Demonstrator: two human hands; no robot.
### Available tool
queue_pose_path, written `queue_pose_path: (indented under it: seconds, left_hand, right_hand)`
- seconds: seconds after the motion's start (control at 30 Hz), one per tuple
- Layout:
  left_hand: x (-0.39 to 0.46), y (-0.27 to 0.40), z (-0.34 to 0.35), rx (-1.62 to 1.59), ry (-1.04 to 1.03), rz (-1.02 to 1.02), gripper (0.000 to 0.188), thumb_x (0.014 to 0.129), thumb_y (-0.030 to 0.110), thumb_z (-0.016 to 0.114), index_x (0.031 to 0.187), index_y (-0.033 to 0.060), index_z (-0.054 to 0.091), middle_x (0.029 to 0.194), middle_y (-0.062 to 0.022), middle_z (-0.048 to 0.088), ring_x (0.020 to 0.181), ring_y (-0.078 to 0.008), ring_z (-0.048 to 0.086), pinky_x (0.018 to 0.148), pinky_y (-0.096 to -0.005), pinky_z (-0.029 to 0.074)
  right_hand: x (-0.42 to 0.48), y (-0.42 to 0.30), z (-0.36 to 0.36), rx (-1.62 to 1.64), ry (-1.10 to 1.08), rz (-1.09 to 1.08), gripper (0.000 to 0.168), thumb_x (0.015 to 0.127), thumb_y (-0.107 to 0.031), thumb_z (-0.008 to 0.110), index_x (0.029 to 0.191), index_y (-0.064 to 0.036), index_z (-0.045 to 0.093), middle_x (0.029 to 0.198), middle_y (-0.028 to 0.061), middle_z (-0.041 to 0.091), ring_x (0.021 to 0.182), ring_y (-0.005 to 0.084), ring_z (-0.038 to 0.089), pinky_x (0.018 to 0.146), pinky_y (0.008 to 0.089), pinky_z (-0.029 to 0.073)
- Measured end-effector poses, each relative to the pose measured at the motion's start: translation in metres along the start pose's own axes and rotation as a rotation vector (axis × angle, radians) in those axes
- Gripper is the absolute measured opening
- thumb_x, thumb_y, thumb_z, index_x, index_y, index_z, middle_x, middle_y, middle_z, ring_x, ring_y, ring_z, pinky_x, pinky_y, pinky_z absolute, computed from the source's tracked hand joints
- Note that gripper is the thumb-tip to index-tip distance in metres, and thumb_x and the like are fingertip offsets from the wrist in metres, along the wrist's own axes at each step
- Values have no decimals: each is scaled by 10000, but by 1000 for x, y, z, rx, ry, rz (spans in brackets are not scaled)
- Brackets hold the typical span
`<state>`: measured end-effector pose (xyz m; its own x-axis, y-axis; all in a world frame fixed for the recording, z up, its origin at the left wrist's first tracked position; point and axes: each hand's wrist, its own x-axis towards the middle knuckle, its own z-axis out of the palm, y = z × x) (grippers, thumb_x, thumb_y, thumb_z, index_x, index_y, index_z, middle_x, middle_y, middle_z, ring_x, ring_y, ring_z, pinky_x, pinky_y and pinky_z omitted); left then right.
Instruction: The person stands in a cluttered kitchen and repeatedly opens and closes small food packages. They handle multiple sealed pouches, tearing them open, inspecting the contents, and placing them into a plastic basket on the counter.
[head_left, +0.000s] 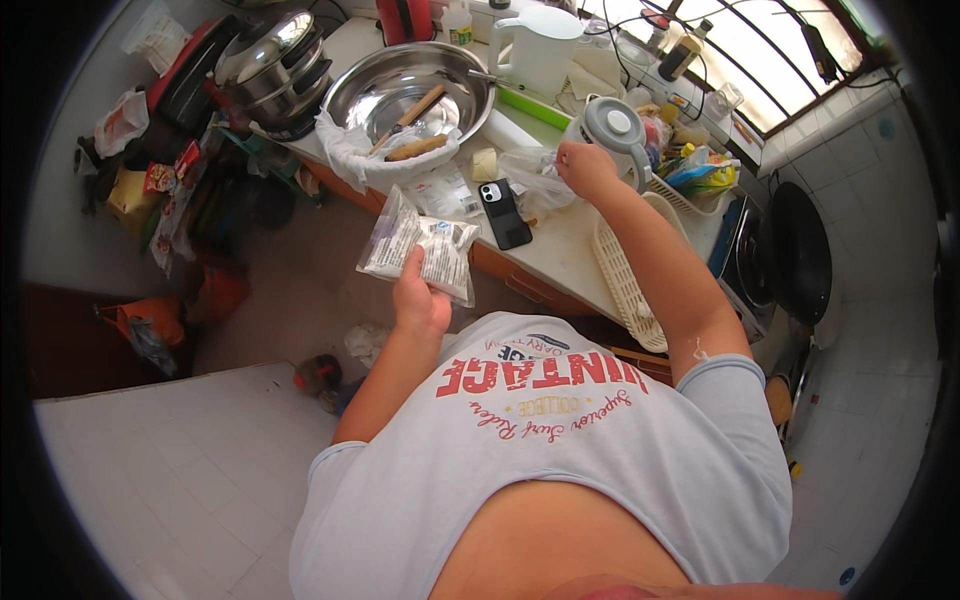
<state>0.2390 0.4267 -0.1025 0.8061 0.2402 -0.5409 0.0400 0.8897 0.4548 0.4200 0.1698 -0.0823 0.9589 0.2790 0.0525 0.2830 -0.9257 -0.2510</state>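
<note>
My left hand (422, 298) grips a transparent plastic packet (431, 251) of white powder, its thumb across the printed side. The packet is in front of the counter edge, above the floor. Over the counter, my right hand (589, 171) has its fingers closed on a thin transparent plastic bag (536, 172). Just behind that hand stands a jug with a grey lid (616, 124). A black smartphone (505, 214) lies face down between the two hands. Near it are a small pale yellow block (484, 164) and a printed plastic wrapper (442, 191).
A large steel basin (352, 82) holds a wooden-handled tool (420, 109); a cloth-lined bowl (382, 171) overlaps its front. Steel pots (274, 71) stand left. A white pitcher (538, 49) stands behind. At right are a cream plastic basket (630, 277) and a black wok (799, 251).
</note>
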Motion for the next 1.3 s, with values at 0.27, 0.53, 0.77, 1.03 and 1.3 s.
queue_pose_path:
  seconds: [0.27, 0.53, 0.77, 1.03, 1.3]
  left_hand:
    - [21, 8, -28, -17, -15, -10, 418, 935, 80, 514, 1339, 30, 422, 1307, -120, 521, 1180, -266, 534, 1008, -424, 438]
    - [25, 13, -2, -32, -159, -105, 443, 923, 119, 549, 1341, 45, 422, 1303, -116, 527, 1182, -261, 535, 1006, -433, 434]
    - [18, 17, 19, -42, -331, -186, 471, 910, 166, 577, 1349, 75, 430, 1299, -95, 539, 1185, -251, 537, 1002, -431, 437]
    - [8, 7, 32, 70, -516, -73, 484, 860, 17, 572, 1325, 73, 448, 1281, -81, 541, 1181, -235, 535, 994, -410, 448]
    - [-4, -3, 61, 98, -542, -19, 475, 854, -48, 532, 1310, 64, 457, 1247, -93, 557, 1165, -235, 545, 1024, -405, 430]
  right_hand:
    - [39, 34, 37, -308, -374, 254, 186, 772, -107, 574, 882, -101, 723, 930, 142, 692, 894, 335, 658, 785, 437, 524]
    - [22, 23, 42, -298, -269, 25, 191, 767, -163, 618, 934, -132, 708, 970, 136, 686, 933, 317, 654, 770, 419, 529]
    - [8, 0, 13, -146, -93, 150, 255, 767, -186, 657, 1005, -98, 635, 1011, 140, 650, 961, 323, 623, 813, 403, 501]
    - [-33, -8, -14, 994, 498, 260, 291, 816, -147, 608, 1082, -63, 525, 931, 54, 553, 827, 179, 555, 782, 302, 460]
    - [-108, -109, -43, 835, 14, 44, 265, 849, -246, 672, 969, -20, 607, 857, 76, 632, 721, 145, 563, 674, 291, 458]
